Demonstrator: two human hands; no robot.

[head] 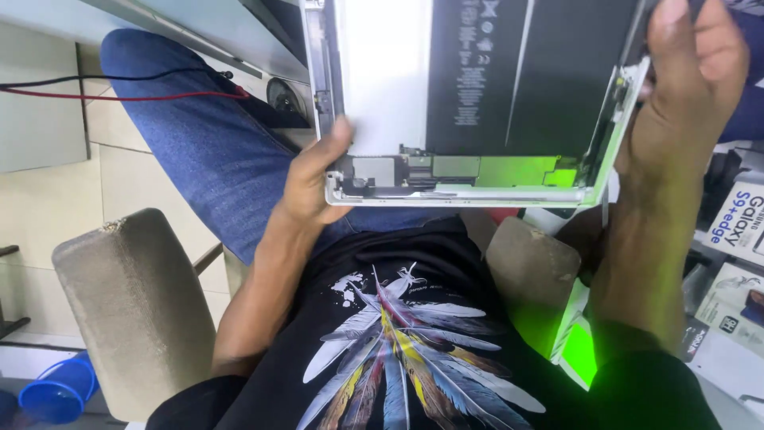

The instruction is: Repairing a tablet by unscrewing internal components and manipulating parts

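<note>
Tablet (477, 95) already opened up over the lap, battery (525, 72) and boards still inside. Left hand (306, 187) gripping tablet's lower-left corner, right hand (676, 95) clamped on tablet's right edge.

Floor (135, 171): pale tiles, left of the seated person
On floor: blue plastic container (56, 392) at lower left
Worktop (736, 402): at right, carrying printed boxes (736, 219)

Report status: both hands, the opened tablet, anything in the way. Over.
Left hand grips opened tablet at bottom corner. Right hand clasps its right edge. Black battery exposed. Nothing blocking.
</note>
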